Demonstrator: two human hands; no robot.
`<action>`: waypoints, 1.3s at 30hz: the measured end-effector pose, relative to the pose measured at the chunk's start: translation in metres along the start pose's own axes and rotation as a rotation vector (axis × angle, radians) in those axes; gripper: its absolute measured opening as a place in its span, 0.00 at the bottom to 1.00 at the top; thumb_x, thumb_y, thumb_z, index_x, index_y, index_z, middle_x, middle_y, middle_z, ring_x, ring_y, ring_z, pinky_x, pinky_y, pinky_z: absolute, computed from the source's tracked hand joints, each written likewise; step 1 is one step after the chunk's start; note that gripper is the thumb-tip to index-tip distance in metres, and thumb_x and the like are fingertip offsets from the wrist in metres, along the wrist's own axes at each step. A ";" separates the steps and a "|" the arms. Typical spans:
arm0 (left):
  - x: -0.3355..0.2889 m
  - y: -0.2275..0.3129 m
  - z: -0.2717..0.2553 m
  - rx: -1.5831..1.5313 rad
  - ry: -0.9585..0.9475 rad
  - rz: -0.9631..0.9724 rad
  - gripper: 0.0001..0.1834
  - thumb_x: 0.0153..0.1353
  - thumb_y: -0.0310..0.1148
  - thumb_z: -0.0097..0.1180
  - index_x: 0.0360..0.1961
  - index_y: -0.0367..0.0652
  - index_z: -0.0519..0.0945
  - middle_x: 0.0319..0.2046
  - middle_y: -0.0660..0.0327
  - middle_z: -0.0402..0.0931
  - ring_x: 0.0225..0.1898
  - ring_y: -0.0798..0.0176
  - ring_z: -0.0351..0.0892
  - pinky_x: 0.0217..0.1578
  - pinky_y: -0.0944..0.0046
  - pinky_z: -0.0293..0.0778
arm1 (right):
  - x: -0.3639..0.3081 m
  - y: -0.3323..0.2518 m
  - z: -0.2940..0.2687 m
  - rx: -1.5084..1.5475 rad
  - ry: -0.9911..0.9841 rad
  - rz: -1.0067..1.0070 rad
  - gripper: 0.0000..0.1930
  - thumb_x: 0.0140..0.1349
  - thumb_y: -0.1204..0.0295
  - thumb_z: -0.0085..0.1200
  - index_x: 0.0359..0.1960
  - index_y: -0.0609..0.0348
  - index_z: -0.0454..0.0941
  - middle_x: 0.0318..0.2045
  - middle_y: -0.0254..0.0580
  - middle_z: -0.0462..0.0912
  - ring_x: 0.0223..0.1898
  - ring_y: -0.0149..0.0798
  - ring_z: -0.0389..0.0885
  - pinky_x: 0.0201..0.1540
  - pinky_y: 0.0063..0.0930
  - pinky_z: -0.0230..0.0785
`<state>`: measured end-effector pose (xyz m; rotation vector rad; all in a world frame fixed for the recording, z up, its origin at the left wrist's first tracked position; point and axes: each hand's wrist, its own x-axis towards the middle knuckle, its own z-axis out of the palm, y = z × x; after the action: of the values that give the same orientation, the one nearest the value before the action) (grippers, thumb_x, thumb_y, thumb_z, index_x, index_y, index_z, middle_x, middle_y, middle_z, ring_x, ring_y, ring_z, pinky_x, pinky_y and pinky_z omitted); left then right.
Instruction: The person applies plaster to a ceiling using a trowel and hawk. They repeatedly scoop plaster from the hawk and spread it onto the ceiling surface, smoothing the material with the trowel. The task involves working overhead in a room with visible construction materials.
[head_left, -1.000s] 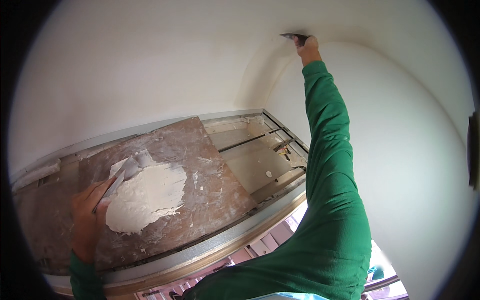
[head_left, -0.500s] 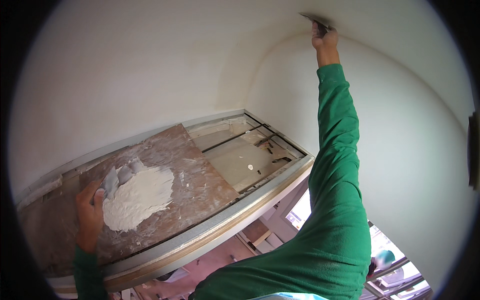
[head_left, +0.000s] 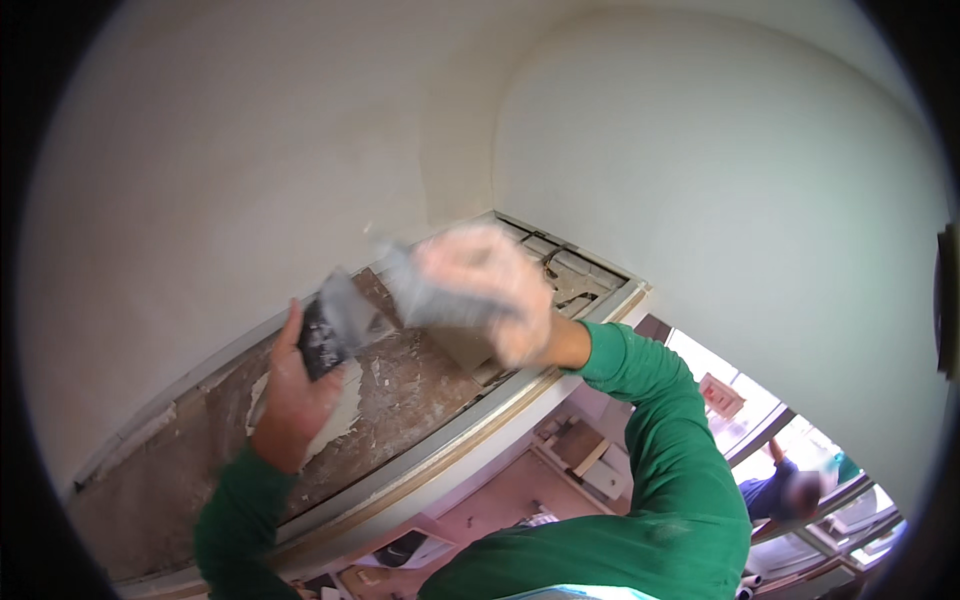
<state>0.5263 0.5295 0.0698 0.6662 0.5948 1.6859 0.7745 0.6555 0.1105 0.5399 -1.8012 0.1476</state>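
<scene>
Holding a black scraper (head_left: 321, 338) in the left hand (head_left: 293, 392), above the brown board (head_left: 410, 408), in a grip bent close round it. Holding a grey blade (head_left: 418, 290) in the right hand (head_left: 492, 288), above the board's right end, in a grip that looks closed; too blurry to tell how tight. Could bump blade on scraper, or nip fingers, from having both so near. Could drip white paste (head_left: 342, 408) past the board's edge if tipping too far. Inside the shallow frame (head_left: 636, 291): the paste-smeared board, and to its right, small dark things (head_left: 551, 264).
</scene>
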 end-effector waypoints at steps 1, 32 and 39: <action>0.003 -0.015 0.034 0.059 -0.043 -0.041 0.23 0.68 0.49 0.43 0.49 0.41 0.74 0.42 0.59 0.78 0.44 0.62 0.78 0.46 0.63 0.74 | -0.007 -0.003 0.001 0.007 -0.124 -0.097 0.26 0.63 0.56 0.36 0.52 0.62 0.76 0.52 0.50 0.73 0.52 0.50 0.71 0.55 0.41 0.63; -0.064 0.025 -0.158 0.879 0.364 0.623 0.37 0.60 0.16 0.49 0.69 0.48 0.54 0.61 0.61 0.61 0.56 0.66 0.67 0.57 0.65 0.67 | -0.210 0.393 0.009 0.544 0.889 1.785 0.14 0.66 0.79 0.32 0.49 0.62 0.69 0.45 0.51 0.75 0.46 0.50 0.77 0.43 0.46 0.82; -0.066 0.024 -0.125 0.962 0.527 0.689 0.25 0.64 0.34 0.50 0.62 0.42 0.64 0.55 0.61 0.69 0.54 0.65 0.71 0.54 0.64 0.69 | -0.186 0.427 0.032 0.456 0.899 1.898 0.11 0.65 0.74 0.38 0.46 0.61 0.69 0.40 0.54 0.74 0.35 0.52 0.79 0.25 0.38 0.82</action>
<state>0.4328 0.4550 -0.0096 1.1974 1.7660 2.1952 0.5994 1.0740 0.0008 -0.9881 -0.7836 1.7529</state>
